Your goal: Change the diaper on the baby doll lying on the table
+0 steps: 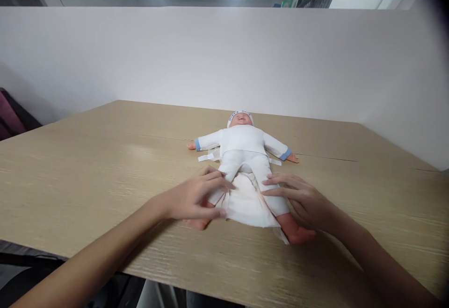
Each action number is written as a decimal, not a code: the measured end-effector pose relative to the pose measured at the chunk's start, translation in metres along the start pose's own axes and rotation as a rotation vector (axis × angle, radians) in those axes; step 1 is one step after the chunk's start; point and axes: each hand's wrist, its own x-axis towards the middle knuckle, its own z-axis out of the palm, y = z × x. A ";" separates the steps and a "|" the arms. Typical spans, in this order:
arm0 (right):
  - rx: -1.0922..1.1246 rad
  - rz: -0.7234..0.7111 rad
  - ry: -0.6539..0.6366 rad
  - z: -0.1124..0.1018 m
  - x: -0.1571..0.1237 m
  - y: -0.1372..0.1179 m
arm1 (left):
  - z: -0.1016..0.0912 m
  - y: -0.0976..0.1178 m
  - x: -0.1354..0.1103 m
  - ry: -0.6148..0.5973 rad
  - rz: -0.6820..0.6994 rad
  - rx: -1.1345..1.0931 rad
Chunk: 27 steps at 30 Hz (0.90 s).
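Note:
A baby doll in a white top, white trousers with blue-cuffed sleeves above, and a lettered cap lies on its back, head away from me. Under its hips and between its spread legs is an unfolded diaper; its tabs stick out at both sides of the waist. My left hand rests over the doll's leg on the left and the diaper's edge, fingers apart. On the other leg, my right hand lies with its fingers stretched out, their tips near the diaper's right edge.
The doll lies on a wooden table with a seam across it. A white partition rises behind the table's far edge. At the far left is a dark and maroon object, partly cut off.

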 end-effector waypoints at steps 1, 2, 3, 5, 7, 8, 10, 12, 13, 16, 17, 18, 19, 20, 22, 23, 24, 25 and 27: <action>0.007 0.007 -0.008 -0.003 0.001 -0.003 | 0.004 0.003 0.001 0.012 -0.010 0.027; 0.009 0.018 -0.035 -0.006 0.003 -0.007 | 0.008 0.006 0.003 0.025 -0.023 0.047; 0.004 0.035 -0.071 -0.009 0.004 -0.012 | 0.012 0.008 0.004 0.043 -0.036 0.065; -0.038 0.082 -0.144 -0.011 0.006 -0.027 | 0.018 0.011 0.005 0.072 -0.066 0.102; -0.107 0.097 -0.162 -0.008 0.006 -0.042 | 0.022 0.012 0.006 0.084 -0.081 0.150; -0.140 0.089 -0.147 -0.005 0.006 -0.048 | 0.024 0.012 0.006 0.083 -0.086 0.176; -0.187 0.066 -0.104 0.002 0.005 -0.056 | 0.025 0.013 0.005 0.083 -0.094 0.211; -0.201 0.076 -0.083 0.006 0.006 -0.057 | 0.023 0.015 0.006 0.094 -0.086 0.206; -0.188 0.092 -0.079 0.006 0.008 -0.056 | 0.022 0.016 0.006 0.106 -0.081 0.185; -0.033 0.194 -0.087 -0.006 0.020 -0.049 | 0.012 0.020 0.014 0.158 -0.113 0.064; 0.044 0.245 -0.092 -0.011 0.026 -0.045 | 0.007 0.020 0.019 0.172 -0.133 0.016; 0.113 0.292 -0.088 -0.018 0.033 -0.041 | 0.002 0.020 0.025 0.190 -0.149 -0.023; 0.164 0.328 -0.071 -0.023 0.041 -0.037 | -0.003 0.019 0.032 0.215 -0.157 -0.046; 0.198 0.349 -0.044 -0.028 0.049 -0.031 | -0.008 0.016 0.041 0.250 -0.159 -0.054; 0.233 0.359 0.028 -0.034 0.068 -0.016 | -0.018 0.007 0.060 0.340 -0.171 -0.044; 0.251 0.377 0.060 -0.034 0.077 -0.007 | -0.022 -0.001 0.071 0.379 -0.196 -0.049; 0.284 0.417 0.082 -0.032 0.087 0.004 | -0.026 -0.009 0.082 0.399 -0.233 -0.078; 0.336 0.479 0.096 -0.028 0.096 0.015 | -0.028 -0.018 0.092 0.404 -0.281 -0.135; 0.511 0.654 0.105 -0.015 0.113 0.038 | -0.030 -0.036 0.110 0.400 -0.389 -0.293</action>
